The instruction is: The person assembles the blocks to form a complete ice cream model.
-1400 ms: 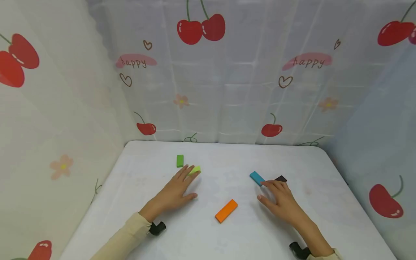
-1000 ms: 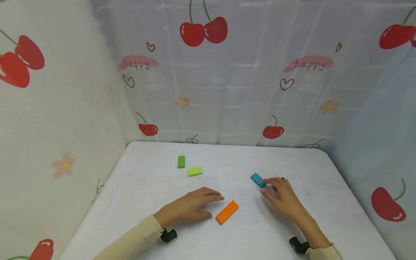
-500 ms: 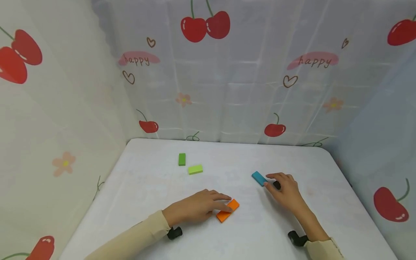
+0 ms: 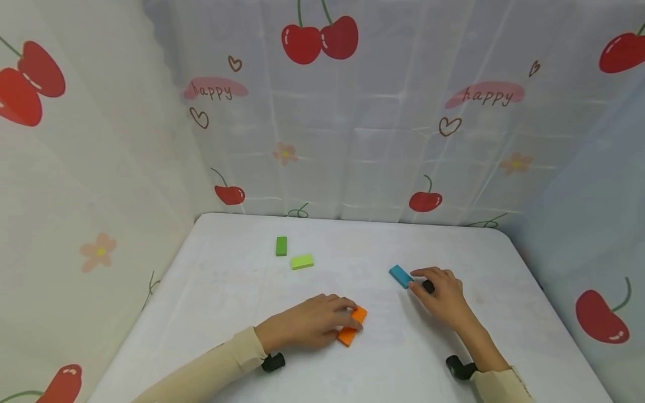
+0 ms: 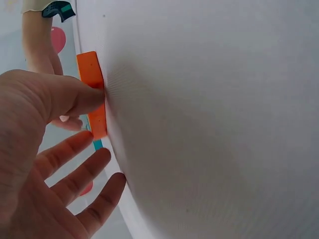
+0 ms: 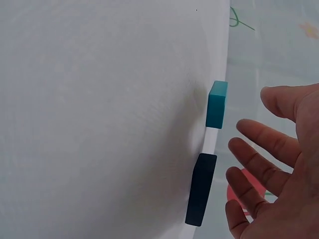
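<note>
In the head view my left hand (image 4: 314, 322) lies over the orange block (image 4: 359, 314) near the table's middle. Its thumb and index finger pinch the block, while the other fingers spread apart in the left wrist view. Part of the block is hidden behind the fingers. My right hand (image 4: 443, 296) hovers with relaxed, parted fingers just right of the blue block (image 4: 400, 276). A black block (image 4: 428, 286) shows partly between its thumb and fingers. From the right wrist view, both the blue block (image 6: 217, 105) and the black block (image 6: 201, 190) stand apart from the fingers.
Toward the back left of the white table (image 4: 227, 280) lie a dark green block (image 4: 281, 246) and a lime green block (image 4: 302, 262). A cherry-printed curtain (image 4: 353, 129) surrounds the table's back and sides. Each wrist wears a black camera mount.
My left hand has moved from the lime block rightward and toward me, onto the orange block, which has turned slightly. The right hand has shifted a little, its fingers lifting off the blue block.
</note>
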